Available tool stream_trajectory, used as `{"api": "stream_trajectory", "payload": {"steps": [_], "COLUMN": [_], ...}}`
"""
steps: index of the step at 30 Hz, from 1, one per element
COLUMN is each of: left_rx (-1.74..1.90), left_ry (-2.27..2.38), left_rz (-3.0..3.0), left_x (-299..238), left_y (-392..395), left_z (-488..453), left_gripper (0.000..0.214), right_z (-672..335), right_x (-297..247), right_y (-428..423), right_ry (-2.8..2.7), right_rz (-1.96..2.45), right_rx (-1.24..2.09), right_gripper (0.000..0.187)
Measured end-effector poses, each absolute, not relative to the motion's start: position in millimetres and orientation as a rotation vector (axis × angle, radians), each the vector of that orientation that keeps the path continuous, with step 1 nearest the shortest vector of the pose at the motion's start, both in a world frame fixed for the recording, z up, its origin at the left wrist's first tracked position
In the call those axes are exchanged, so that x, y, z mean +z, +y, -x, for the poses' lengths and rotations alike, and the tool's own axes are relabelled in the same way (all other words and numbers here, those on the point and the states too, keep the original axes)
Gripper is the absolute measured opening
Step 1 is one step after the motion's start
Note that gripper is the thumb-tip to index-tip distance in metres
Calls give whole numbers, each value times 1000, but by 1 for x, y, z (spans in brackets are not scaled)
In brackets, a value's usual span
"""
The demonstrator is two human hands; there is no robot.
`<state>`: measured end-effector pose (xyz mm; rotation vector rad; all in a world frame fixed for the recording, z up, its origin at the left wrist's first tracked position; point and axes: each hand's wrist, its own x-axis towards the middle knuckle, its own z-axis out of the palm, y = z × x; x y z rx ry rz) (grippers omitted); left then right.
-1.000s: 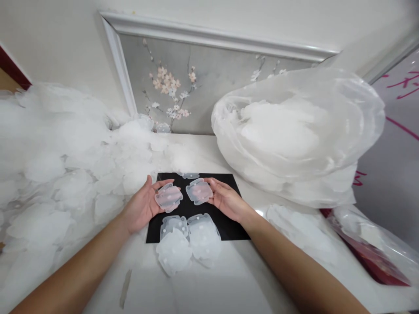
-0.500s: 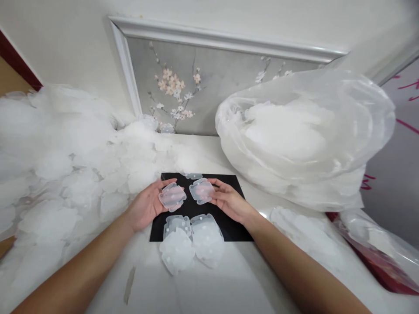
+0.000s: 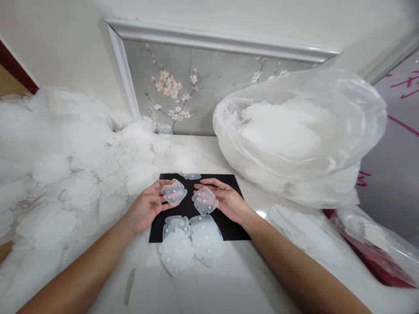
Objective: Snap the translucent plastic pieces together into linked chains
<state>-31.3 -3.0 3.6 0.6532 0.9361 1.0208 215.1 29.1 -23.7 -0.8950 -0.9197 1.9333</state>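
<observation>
The left hand (image 3: pixel 147 208) held a translucent, frosted plastic plate with notched, rounded edges (image 3: pixel 174 192), its fingers partly curled around it. The right hand (image 3: pixel 231 204) held a second translucent, notched plastic plate (image 3: pixel 204 201), its fingers partly spread. Both plates were positioned apart above the black rectangular mat (image 3: pixel 231 230) on the white bench (image 3: pixel 225 288). Two overlapping groups of frosted plastic plates (image 3: pixel 176 253) straddled the mat's near edge.

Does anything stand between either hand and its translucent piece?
Nothing visible does: the left hand holds the left piece, and the right hand holds the right piece, over the black mat.
</observation>
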Motion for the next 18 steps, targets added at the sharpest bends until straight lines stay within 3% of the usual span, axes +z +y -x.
{"api": "stream_trajectory", "payload": {"steps": [18], "left_rx": [982], "left_ry": [951], "left_rz": [-622], "left_x": [5], "left_y": [2], "left_z": [33], "left_gripper": [41], "right_z": [-217], "right_x": [-27], "right_y": [33], "right_ry": [-835], "right_rz": [824], "right_rx": [1960], "right_gripper": [27]}}
